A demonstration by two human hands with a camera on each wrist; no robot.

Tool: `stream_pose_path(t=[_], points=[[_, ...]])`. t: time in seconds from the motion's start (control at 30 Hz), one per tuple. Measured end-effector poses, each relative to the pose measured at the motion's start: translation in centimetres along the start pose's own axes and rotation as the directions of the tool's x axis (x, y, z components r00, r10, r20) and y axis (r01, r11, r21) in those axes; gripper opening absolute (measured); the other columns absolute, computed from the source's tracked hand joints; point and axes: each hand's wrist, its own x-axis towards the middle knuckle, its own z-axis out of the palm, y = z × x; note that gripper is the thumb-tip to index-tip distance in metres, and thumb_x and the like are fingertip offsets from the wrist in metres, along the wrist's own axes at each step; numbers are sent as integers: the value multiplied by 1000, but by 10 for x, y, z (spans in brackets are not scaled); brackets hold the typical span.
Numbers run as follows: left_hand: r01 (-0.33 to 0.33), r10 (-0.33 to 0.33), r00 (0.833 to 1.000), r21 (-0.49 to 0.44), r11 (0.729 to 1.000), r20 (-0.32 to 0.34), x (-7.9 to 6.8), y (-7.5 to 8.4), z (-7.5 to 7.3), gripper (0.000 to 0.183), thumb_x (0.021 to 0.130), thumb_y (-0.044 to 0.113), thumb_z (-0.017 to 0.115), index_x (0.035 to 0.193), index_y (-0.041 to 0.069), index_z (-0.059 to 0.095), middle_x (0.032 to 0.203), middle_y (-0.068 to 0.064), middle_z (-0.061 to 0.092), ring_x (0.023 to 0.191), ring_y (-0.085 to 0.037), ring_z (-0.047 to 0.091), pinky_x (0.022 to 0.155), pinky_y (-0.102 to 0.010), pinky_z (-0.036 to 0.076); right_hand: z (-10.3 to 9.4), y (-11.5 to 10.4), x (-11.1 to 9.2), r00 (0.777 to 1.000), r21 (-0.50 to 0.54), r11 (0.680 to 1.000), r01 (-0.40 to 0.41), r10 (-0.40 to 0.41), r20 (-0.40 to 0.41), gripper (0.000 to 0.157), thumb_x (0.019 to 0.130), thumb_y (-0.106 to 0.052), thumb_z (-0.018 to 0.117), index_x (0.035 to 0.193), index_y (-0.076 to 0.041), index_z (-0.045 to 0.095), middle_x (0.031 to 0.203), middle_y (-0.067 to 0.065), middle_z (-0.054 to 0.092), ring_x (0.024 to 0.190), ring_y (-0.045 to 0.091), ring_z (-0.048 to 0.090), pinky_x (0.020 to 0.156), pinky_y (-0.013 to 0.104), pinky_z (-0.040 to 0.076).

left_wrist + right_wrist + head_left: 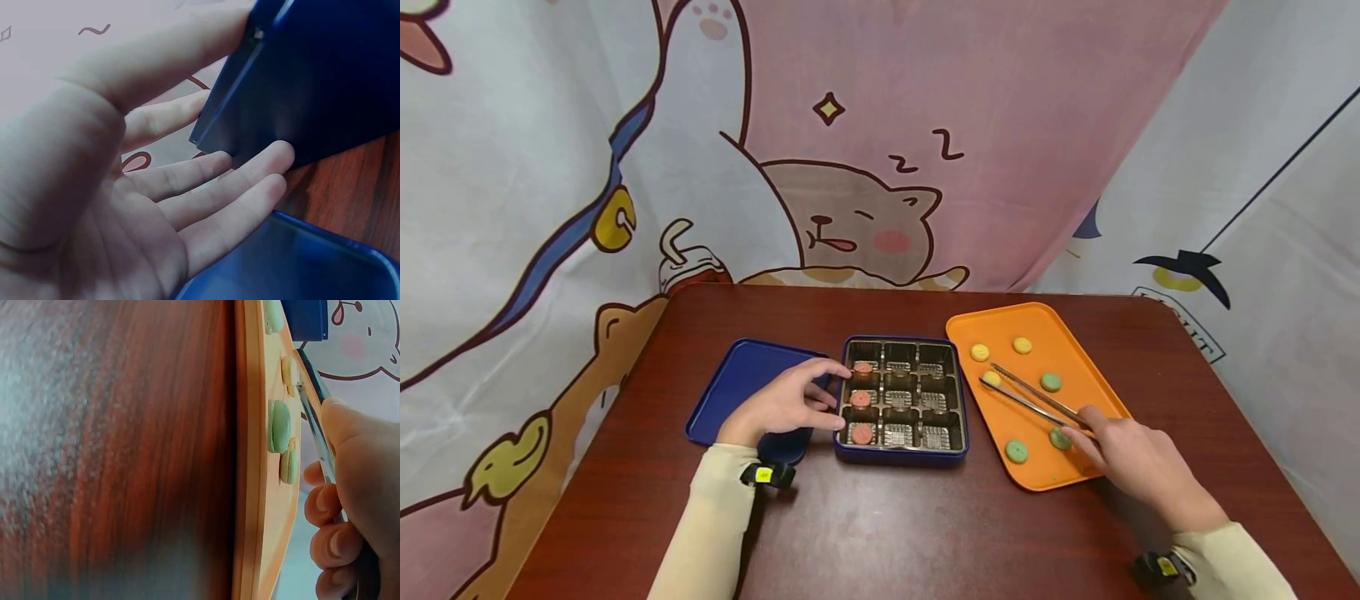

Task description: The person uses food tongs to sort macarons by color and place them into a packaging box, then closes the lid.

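My right hand [1138,467] holds metal tongs [1033,408] over the orange tray [1075,350]. The tips are at a yellow macaron [992,379], one on either side; I cannot tell whether they press it. Two more yellow macarons [1022,345] and three green macarons [1017,452] lie on the tray. My left hand [786,404] touches the left side of a blue box [902,457] with its thumb and fingertips, the fingers loosely bent. Inside the box is a dark divided insert [898,379]; pink macarons [862,433] sit in its three left compartments.
A blue lid [752,375] lies left of the box, partly under my left hand. The brown table [880,533] carries everything. Behind its far edge hangs a cartoon-printed cloth [1000,125]. The tray's corner is close to the box's right side.
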Motion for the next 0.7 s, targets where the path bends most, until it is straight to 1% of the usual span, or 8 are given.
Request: stream_pose_path(t=[0.23, 0.43, 0.7], points=[[-15, 15, 1000, 12, 1000, 1, 1, -1, 0, 71, 85, 22, 91, 147, 13, 57, 155, -10, 48, 108, -24, 72, 93, -40, 61, 1, -1, 3, 1000, 6, 1000, 2, -2, 14, 37, 105, -50, 61, 94, -15, 57, 59, -7, 37, 51, 10, 37, 46, 29, 31], [-13, 13, 1000, 6, 1000, 2, 1, -1, 0, 71, 85, 25, 91, 146, 15, 57, 155, -10, 48, 109, -24, 71, 93, -41, 61, 3, 0, 2, 1000, -1, 1000, -6, 6, 17, 38, 105, -51, 61, 93, -15, 57, 58, -7, 37, 51, 11, 37, 46, 29, 31], [-15, 15, 1000, 5, 1000, -1, 1, -1, 0, 71, 85, 24, 92, 146, 17, 58, 155, -10, 48, 110, -26, 71, 93, -42, 61, 4, 1, 2, 1000, -4, 1000, -8, 8, 0, 36, 105, -51, 61, 91, -17, 57, 57, -7, 38, 52, 12, 38, 45, 30, 32]])
